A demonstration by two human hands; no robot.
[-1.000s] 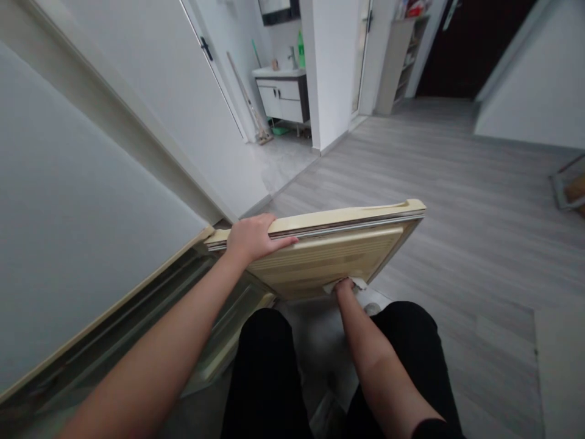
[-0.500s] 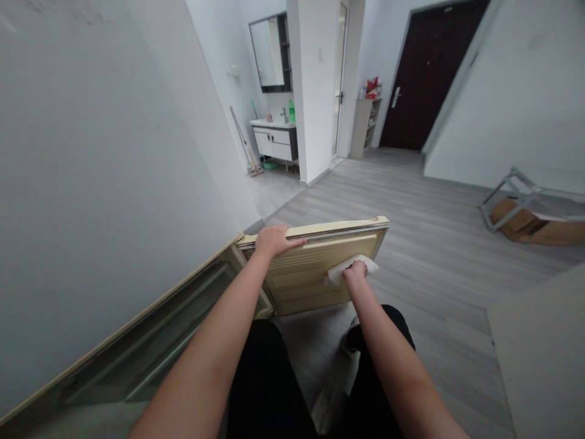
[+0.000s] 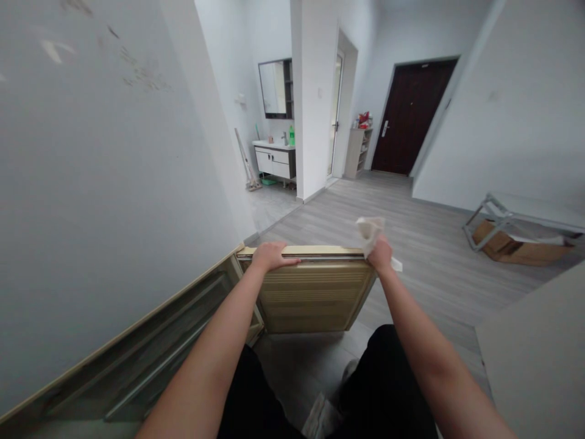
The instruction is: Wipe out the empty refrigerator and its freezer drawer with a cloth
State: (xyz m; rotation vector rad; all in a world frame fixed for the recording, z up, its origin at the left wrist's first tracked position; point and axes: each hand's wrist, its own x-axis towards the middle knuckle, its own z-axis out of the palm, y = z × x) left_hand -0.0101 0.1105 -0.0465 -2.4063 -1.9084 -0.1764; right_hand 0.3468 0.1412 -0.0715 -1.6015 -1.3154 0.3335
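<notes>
A cream-coloured door panel (image 3: 315, 299) stands swung out from a long cabinet with a pale frame (image 3: 137, 341) at the lower left. My left hand (image 3: 270, 256) grips the panel's top edge near the hinge side, fingers wrapped over it. At the panel's far top corner is my right hand (image 3: 380, 253), closed round a crumpled white cloth (image 3: 371, 228). Part of the cloth sticks up above the fingers and a corner pokes out to the right. Ridges run across the panel's inner face.
A white wall (image 3: 114, 152) rises along the left. Further off are a washbasin cabinet (image 3: 274, 160), a mop (image 3: 247, 161), a shelf (image 3: 357, 152) and a dark red door (image 3: 414, 116). At the right a folding table (image 3: 534, 210) stands over a cardboard box (image 3: 525, 247).
My right hand has moved with the cloth from the panel's inner face up to its top far corner. My left hand keeps its hold. The head view has tilted up slightly.
</notes>
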